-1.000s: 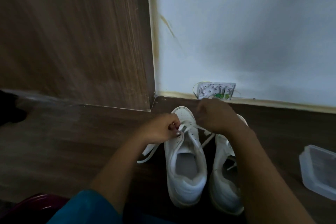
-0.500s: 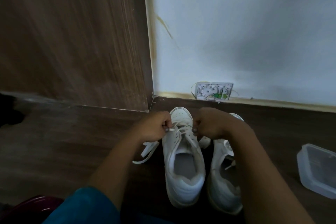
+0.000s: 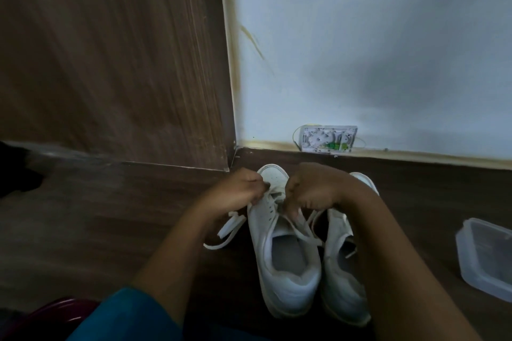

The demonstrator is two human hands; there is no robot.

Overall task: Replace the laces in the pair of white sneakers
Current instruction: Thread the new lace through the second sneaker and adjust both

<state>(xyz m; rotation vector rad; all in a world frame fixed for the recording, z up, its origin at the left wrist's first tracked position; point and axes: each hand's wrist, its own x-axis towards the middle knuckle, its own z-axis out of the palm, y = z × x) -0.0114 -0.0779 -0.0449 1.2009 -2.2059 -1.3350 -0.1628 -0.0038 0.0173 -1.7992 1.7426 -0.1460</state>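
Observation:
Two white sneakers stand side by side on the dark wooden floor, toes toward the wall. Over the left sneaker [image 3: 285, 263] both my hands work near the toe-end eyelets. My left hand [image 3: 238, 188] pinches the white lace [image 3: 302, 225] at the shoe's left side, fingers curled. My right hand [image 3: 313, 187] is curled round the lace on the other side and hides part of the right sneaker [image 3: 342, 285]. One lace end [image 3: 228, 230] trails on the floor left of the shoe.
A clear plastic container [image 3: 487, 257] lies on the floor at the right. A small white wall box [image 3: 328, 138] with wires sits at the skirting. A wooden panel [image 3: 110, 63] stands at the left. A dark red rim [image 3: 50, 313] shows at bottom left.
My two hands have drawn closer together over the toe end of the left sneaker, the right one coming left and down. The loose lace across the tongue has shifted.

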